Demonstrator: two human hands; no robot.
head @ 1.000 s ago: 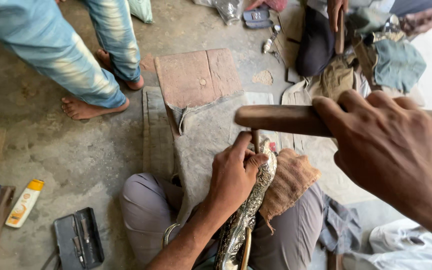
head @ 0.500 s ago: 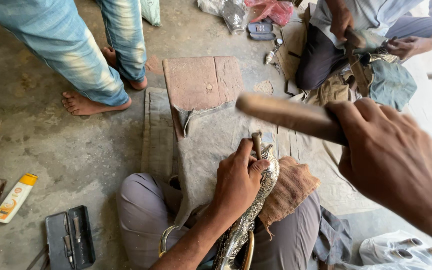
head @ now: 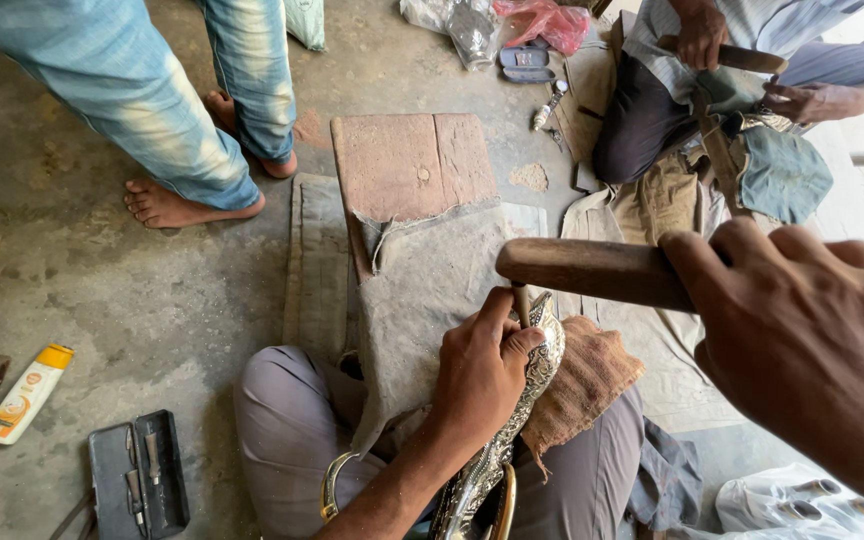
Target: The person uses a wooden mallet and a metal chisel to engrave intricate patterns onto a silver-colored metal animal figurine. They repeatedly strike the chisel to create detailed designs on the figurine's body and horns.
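My left hand [head: 479,372] pinches a thin metal punch [head: 521,302] upright against an ornate silver metal piece [head: 512,420] that lies across my lap. A brown cloth [head: 584,385] sits under the piece on my right thigh. My right hand [head: 802,345] is raised close to the camera, gripping a thick wooden stick [head: 582,271] held level just above the punch's top.
A red stone slab [head: 412,165] under a grey cloth lies ahead. A standing person's bare feet [head: 187,205] are at the upper left. Another seated person [head: 712,90] works at the upper right. An open tool case [head: 138,485] and a white tube [head: 24,394] lie at the lower left.
My right hand has swung the wooden stick down and left, from a tilted raised position to level just over the punch. My left hand stays on the punch.
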